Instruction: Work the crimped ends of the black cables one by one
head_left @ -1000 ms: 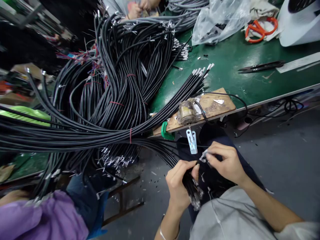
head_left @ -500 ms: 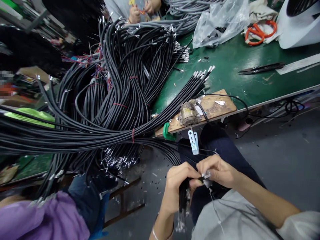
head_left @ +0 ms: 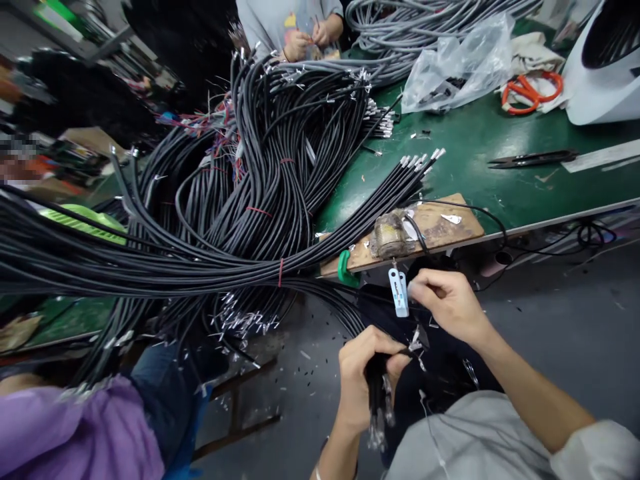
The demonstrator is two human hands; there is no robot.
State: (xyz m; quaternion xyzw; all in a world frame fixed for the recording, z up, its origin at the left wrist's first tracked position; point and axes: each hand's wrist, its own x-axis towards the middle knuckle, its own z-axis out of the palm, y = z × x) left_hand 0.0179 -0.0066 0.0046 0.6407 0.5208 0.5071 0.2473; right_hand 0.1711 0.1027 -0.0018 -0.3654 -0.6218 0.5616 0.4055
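Note:
My left hand [head_left: 367, 373] is wrapped round a bunch of black cables [head_left: 376, 400], their stripped ends hanging below the fist. One cable end [head_left: 416, 347] with silvery strands sticks out to the right between thumb and forefinger. Up and to the right, my right hand [head_left: 445, 300] is closed beside a light blue clothespin [head_left: 399, 293]; whether its curled fingers hold anything is too small to make out. The clothespin hangs from a small motor-like block [head_left: 390, 235] on a wooden board [head_left: 445, 227] at the table edge.
A big heap of black cables [head_left: 270, 153] covers the left of the green table [head_left: 460, 147]. Dark snips [head_left: 533, 159], orange-handled scissors [head_left: 533, 93] and a plastic bag [head_left: 457, 67] lie on it. A person's purple sleeve [head_left: 85, 427] is at lower left; another person's hands [head_left: 310, 41] show behind.
My right hand has left the cable end at my left hand and moved up to beside the clothespin. My left hand still grips the cables. The view has shifted slightly.

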